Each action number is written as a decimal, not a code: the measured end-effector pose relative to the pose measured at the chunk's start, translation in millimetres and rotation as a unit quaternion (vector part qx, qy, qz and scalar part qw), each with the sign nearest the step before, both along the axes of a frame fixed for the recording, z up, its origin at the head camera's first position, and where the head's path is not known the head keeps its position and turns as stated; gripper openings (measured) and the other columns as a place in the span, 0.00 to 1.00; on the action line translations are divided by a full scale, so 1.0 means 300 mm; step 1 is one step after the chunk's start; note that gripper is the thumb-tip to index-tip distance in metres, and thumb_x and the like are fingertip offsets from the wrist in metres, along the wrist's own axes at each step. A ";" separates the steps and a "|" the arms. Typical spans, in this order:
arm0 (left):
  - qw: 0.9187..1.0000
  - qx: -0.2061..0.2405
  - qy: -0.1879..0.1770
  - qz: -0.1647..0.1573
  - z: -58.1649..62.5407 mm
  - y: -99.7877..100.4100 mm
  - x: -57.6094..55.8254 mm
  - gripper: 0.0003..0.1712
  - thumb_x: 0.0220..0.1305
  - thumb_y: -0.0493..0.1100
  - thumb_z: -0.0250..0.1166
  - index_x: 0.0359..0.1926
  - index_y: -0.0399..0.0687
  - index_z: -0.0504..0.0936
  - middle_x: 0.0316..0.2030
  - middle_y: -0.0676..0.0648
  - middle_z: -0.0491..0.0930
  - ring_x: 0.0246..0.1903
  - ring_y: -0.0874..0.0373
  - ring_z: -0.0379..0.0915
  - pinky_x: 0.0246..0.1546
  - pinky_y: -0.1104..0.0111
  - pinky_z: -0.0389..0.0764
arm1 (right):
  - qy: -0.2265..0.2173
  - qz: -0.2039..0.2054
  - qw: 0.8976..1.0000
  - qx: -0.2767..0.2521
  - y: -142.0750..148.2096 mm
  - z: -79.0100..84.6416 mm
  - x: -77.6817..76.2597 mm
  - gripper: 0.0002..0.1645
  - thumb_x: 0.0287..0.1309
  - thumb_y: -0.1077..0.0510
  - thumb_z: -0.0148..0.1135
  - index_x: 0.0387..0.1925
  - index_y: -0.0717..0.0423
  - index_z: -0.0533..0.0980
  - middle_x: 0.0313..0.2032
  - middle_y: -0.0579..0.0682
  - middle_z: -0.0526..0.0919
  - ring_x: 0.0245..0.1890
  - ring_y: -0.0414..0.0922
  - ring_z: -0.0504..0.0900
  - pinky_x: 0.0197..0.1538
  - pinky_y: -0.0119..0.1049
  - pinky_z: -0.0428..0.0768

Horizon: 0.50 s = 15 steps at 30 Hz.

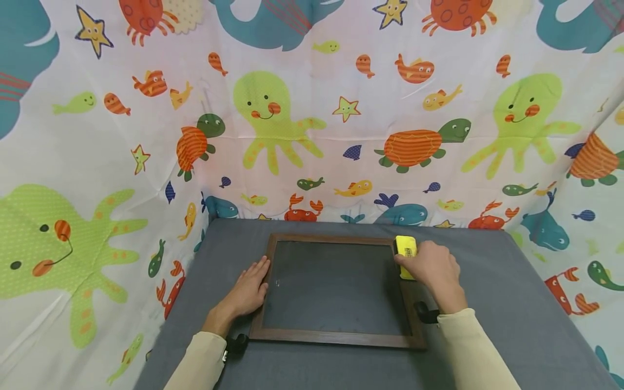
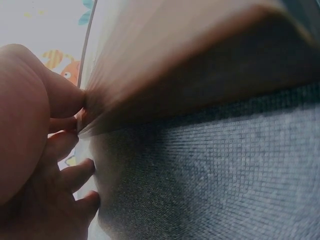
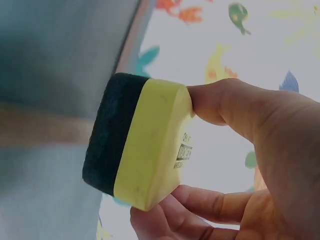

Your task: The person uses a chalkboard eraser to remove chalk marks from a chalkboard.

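A small blackboard (image 1: 336, 290) with a brown wooden frame (image 1: 336, 336) lies flat on the grey cloth. At the frame's left side rests my left hand (image 1: 251, 287), fingers extended, with the fingertips right at the wood. In the left wrist view the thumb (image 2: 67, 95) meets the frame's edge. My right hand (image 1: 436, 271) grips a yellow blackboard eraser (image 1: 406, 246) over the upper right corner of the board. Seen from the right wrist, the eraser (image 3: 150, 135) has a dark felt pad and printed lettering, with the thumb on one side and fingers on the other.
The grey cloth-covered table (image 1: 312, 371) extends around the board. A white curtain (image 1: 361, 32) printed with sea animals hangs behind it and along both sides. Dark wrist straps show near both cream sleeves (image 1: 475, 352).
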<state>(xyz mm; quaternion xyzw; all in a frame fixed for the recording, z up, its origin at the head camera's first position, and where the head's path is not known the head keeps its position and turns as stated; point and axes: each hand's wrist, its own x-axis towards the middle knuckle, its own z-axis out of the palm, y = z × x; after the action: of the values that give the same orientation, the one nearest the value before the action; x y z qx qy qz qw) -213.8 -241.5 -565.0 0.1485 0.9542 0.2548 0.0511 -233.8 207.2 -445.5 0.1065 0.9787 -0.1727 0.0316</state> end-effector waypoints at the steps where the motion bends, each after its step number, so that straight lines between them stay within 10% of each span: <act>1: 1.000 0.000 0.001 0.000 -0.001 0.000 -0.001 0.37 0.75 0.41 0.54 0.79 0.39 0.51 0.79 0.41 0.47 0.77 0.37 0.44 0.73 0.36 0.49 | -0.002 -0.003 1.000 0.002 0.023 0.007 0.003 0.42 0.51 0.27 0.64 0.41 0.64 0.75 0.30 0.59 0.78 0.27 0.54 0.77 0.23 0.42 0.74; 15: 1.000 -0.005 0.003 -0.002 -0.005 -0.001 -0.011 0.37 0.76 0.43 0.53 0.79 0.42 0.51 0.80 0.43 0.46 0.78 0.39 0.43 0.74 0.38 0.48 | -0.077 -0.058 0.995 0.001 0.251 -0.148 0.084 0.49 0.52 0.29 0.65 0.46 0.73 0.72 0.30 0.63 0.74 0.30 0.57 0.74 0.27 0.46 0.73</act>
<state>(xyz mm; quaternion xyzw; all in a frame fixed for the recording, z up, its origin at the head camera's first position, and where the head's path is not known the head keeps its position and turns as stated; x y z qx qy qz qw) -217.1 -241.7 -566.6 0.1508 0.9552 0.2498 0.0497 -208.7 282.4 -489.9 0.1758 0.9658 -0.1643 0.0962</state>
